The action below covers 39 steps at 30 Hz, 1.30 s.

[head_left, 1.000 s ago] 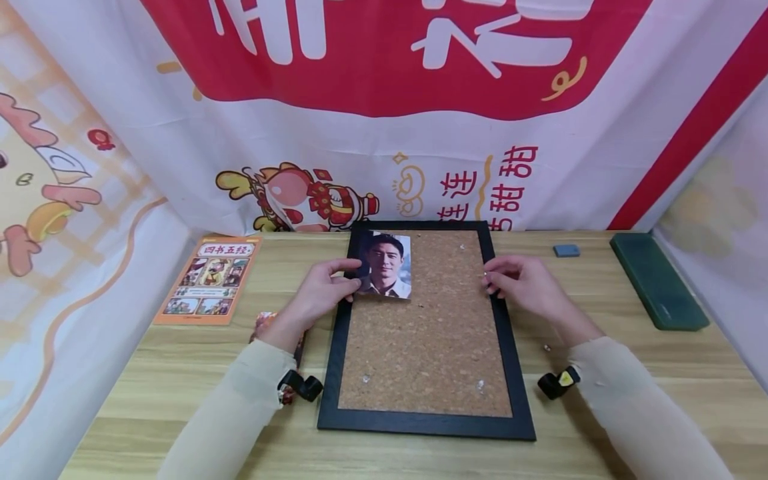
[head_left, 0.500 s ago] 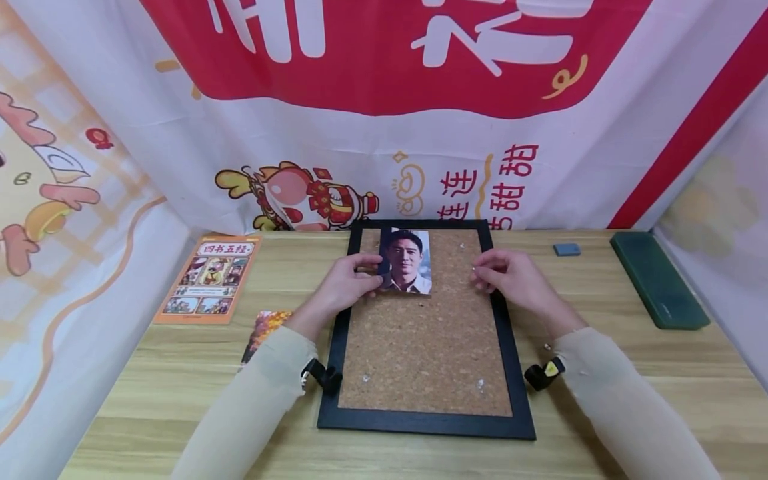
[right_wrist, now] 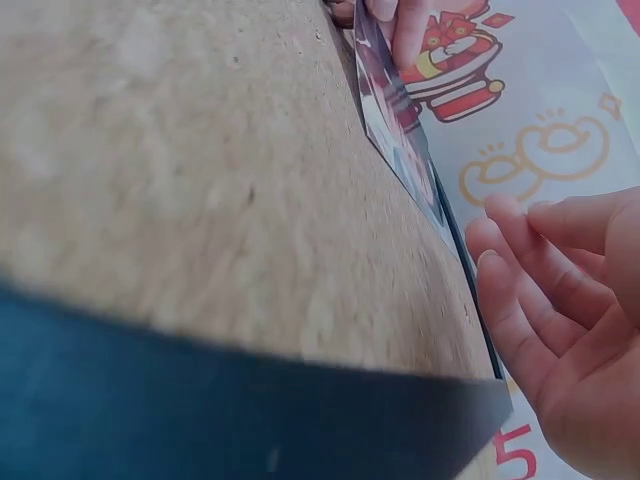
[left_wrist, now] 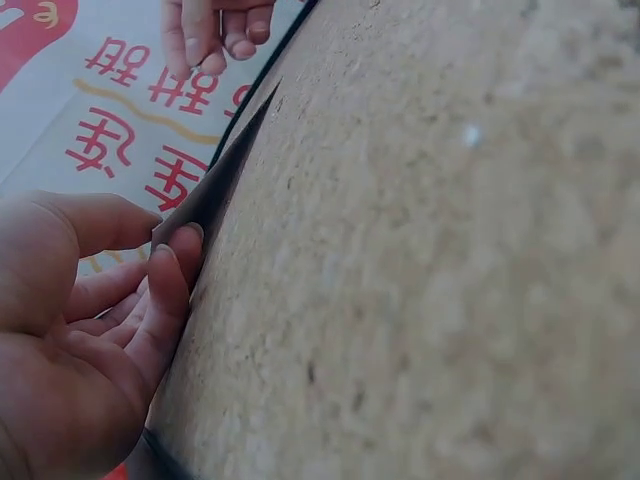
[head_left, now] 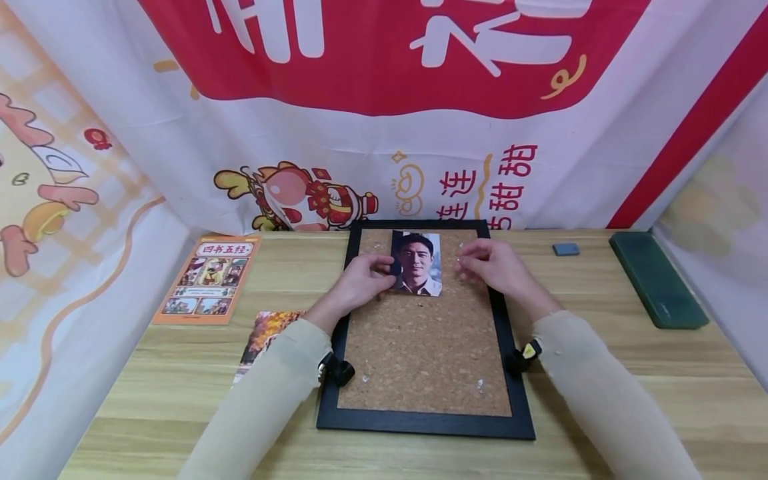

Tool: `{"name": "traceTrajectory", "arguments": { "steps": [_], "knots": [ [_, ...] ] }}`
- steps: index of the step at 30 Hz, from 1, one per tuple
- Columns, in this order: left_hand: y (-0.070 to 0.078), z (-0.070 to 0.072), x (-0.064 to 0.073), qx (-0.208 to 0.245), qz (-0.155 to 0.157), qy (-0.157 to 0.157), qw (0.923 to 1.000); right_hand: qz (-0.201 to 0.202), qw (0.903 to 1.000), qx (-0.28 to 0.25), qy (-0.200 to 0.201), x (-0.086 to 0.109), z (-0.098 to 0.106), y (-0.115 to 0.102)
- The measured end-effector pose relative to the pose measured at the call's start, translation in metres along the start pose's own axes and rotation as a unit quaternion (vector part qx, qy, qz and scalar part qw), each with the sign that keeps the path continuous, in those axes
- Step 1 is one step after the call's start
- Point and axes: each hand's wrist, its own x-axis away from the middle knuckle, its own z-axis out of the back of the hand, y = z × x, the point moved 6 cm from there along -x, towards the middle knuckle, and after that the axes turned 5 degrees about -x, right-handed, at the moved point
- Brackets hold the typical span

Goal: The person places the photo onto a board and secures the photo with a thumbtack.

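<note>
My left hand (head_left: 362,280) pinches a portrait photo (head_left: 418,262) by its left edge, thumb on one side and fingers on the other. The photo overlaps the upper middle of a black-framed cork board (head_left: 426,353). In the left wrist view the photo (left_wrist: 222,182) tilts up off the cork at the pinched edge. Just right of the photo, my right hand (head_left: 501,268) brings thumb and index fingertip together on a tiny shiny piece that looks like a clear push pin, mostly hidden by the fingertips. Clear push pins (head_left: 481,384) stand near the board's corners.
Left of the board lies an autumn-coloured picture (head_left: 270,330), partly under the left forearm. An orange comic booklet (head_left: 210,280) sits farther left. A blue eraser (head_left: 566,249) and a green case (head_left: 659,280) lie at the right. A printed curtain rises behind the table.
The left hand has carried the photo rightward across the upper board. The right hand has moved left, from the frame's right side to beside the photo. More of the autumn-coloured picture shows.
</note>
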Motion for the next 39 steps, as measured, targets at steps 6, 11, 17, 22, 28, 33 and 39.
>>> {"name": "traceTrajectory", "arguments": {
  "steps": [6, 11, 17, 22, 28, 33, 39],
  "knots": [
    [0.003, 0.000, -0.003, -0.042, -0.012, 0.000, 0.9991, -0.006, 1.0000, 0.000, 0.007, -0.010, -0.007, -0.005],
    [0.006, -0.002, -0.007, -0.088, -0.022, 0.007, 0.9959, -0.004, 0.9990, -0.043, 0.008, -0.020, -0.014, -0.006],
    [0.010, -0.004, -0.011, -0.143, -0.038, 0.011, 0.9889, 0.002, 0.9969, -0.076, 0.017, -0.033, -0.020, -0.008],
    [0.012, -0.003, -0.014, -0.165, -0.036, -0.003, 0.9857, 0.009, 0.9935, -0.113, 0.012, -0.045, -0.026, -0.012],
    [0.013, -0.006, -0.017, -0.175, -0.037, -0.021, 0.9836, -0.013, 0.9879, -0.154, 0.011, -0.057, -0.033, -0.012],
    [0.014, -0.006, -0.018, -0.185, -0.042, -0.016, 0.9817, -0.035, 0.9865, -0.160, 0.010, -0.068, -0.038, -0.016],
    [0.013, -0.005, -0.018, -0.179, -0.036, -0.017, 0.9830, -0.068, 0.9866, -0.148, 0.000, -0.080, -0.046, -0.018]
  ]
}}
